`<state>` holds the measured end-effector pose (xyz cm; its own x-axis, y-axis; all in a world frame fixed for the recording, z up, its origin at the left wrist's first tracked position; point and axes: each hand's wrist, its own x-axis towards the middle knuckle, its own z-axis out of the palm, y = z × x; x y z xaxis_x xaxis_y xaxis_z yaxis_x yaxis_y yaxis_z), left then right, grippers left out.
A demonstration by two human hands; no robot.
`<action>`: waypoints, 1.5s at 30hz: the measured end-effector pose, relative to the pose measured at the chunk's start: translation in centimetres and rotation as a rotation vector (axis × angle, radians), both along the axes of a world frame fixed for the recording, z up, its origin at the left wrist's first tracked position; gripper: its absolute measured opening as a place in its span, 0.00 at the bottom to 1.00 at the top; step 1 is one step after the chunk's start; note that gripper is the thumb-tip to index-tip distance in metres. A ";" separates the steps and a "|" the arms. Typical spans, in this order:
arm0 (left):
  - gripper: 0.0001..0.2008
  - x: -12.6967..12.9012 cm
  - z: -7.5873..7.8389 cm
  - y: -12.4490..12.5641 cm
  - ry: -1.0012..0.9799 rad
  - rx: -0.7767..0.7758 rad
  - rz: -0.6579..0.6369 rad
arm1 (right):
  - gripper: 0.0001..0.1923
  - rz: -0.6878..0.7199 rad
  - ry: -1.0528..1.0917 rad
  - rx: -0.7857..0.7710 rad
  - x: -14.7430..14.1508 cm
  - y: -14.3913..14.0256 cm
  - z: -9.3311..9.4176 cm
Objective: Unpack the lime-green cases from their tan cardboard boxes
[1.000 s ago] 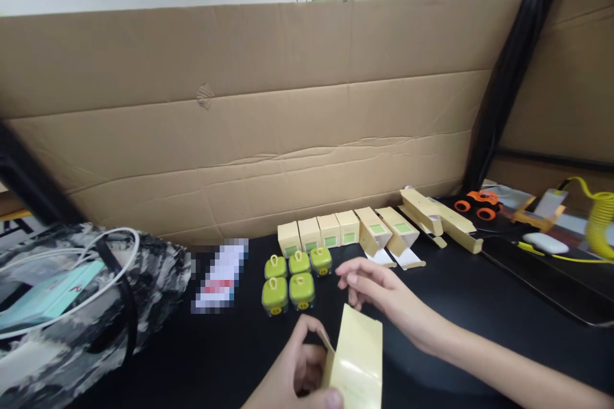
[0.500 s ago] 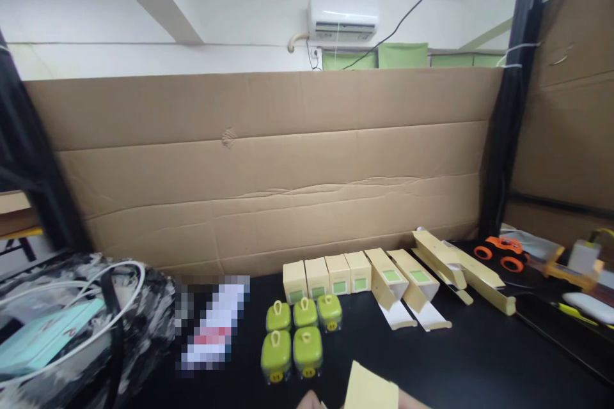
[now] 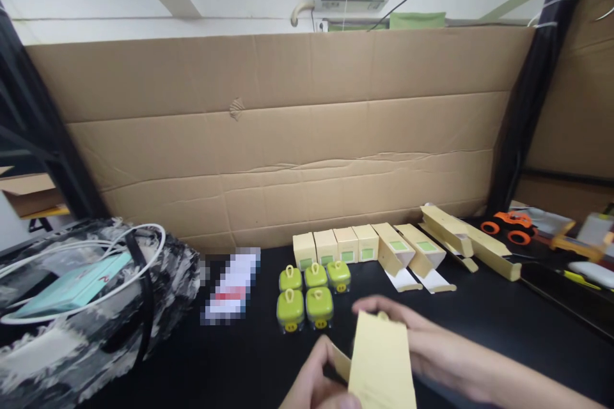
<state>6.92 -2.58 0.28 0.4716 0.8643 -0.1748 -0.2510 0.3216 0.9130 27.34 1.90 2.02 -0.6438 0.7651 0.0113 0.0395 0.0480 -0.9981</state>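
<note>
My left hand [image 3: 319,380] grips a pale yellow carton [image 3: 381,358] low in the middle, thumb on its near face; an open flap juts toward my fingers. My right hand [image 3: 417,332] reaches in from the right, curled behind the carton's upper end. A small pale loop [image 3: 382,316] peeps out between that hand and the carton; what hangs from it is hidden. Beyond stand several small clear jars with green lids [image 3: 319,302], loops on top and yellow face badges.
Behind the jars, several closed cartons [image 3: 326,247] stand beside two lying open-ended cartons [image 3: 421,246]. Flattened cartons [image 3: 489,249] and an orange toy car [image 3: 511,227] lie right. A bag with white cable [image 3: 160,236] sits left. A cardboard wall [image 3: 288,134] closes the back.
The view has tilted down, so both hands and the carton show more fully. My right hand now appears at the carton's upper end, with a loop beside it.
</note>
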 end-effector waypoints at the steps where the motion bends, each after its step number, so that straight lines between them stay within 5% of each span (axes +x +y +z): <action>1: 0.23 -0.1 -0.3 0.0 0.018 0.041 0.015 | 0.24 -0.109 -0.038 0.164 0.2 0.6 0.2; 4: 0.22 -0.5 -1.5 -0.1 0.092 0.195 0.062 | 0.26 -0.229 -0.156 0.457 0.6 2.1 0.3; 10: 0.22 -0.4 -4.2 -1.1 0.332 0.527 0.034 | 0.16 -0.253 -0.273 0.675 -0.5 3.1 -0.3; 14: 0.26 -0.4 -4.8 -0.7 0.395 0.628 -0.029 | 0.14 -0.250 -0.271 0.715 -1.6 3.5 -1.2; 20: 0.29 -0.2 -2.5 -1.0 0.386 0.646 0.045 | 0.24 -0.222 -0.189 0.698 -0.3 2.2 0.8; 26: 0.31 0.3 -0.3 -2.3 0.262 0.554 0.245 | 0.51 0.208 -0.200 0.539 1.6 -1.5 5.2; 28: 0.33 0.5 -0.1 -2.3 0.173 0.513 0.282 | 0.52 0.194 -0.189 0.411 1.2 -2.1 4.9; 31: 0.36 0.9 0.4 -1.9 0.105 0.458 0.377 | 0.40 0.187 -0.078 0.219 0.2 -2.4 3.1; 33: 0.32 1.0 1.0 -1.7 0.057 0.389 0.462 | 0.42 0.158 -0.015 0.218 -0.2 -2.4 1.8; 35: 0.27 1.1 1.5 -1.6 0.002 0.269 0.510 | 0.51 0.019 -0.021 0.465 -0.2 -2.4 0.9; 37: 0.26 1.1 1.7 -1.5 -0.040 0.156 0.487 | 0.49 -0.154 -0.097 0.938 0.0 -2.3 0.5; 39: 0.28 1.2 1.7 -1.6 -0.073 0.088 0.409 | 0.33 -0.240 -0.200 1.462 0.3 -2.2 0.7; 41: 0.29 1.2 1.6 -1.8 -0.110 0.063 0.353 | 0.15 -0.221 -0.242 1.818 0.4 -2.3 1.5; 45: 0.25 1.3 1.9 -2.0 -0.150 0.017 0.311 | 0.14 -0.207 -0.192 1.948 0.2 -2.8 3.3</action>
<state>8.18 -4.61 2.17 0.2043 0.9730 -0.1077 -0.4669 0.1936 0.8629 27.50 -0.91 5.33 -0.6563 -0.1475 0.7400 0.2706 0.8695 0.4132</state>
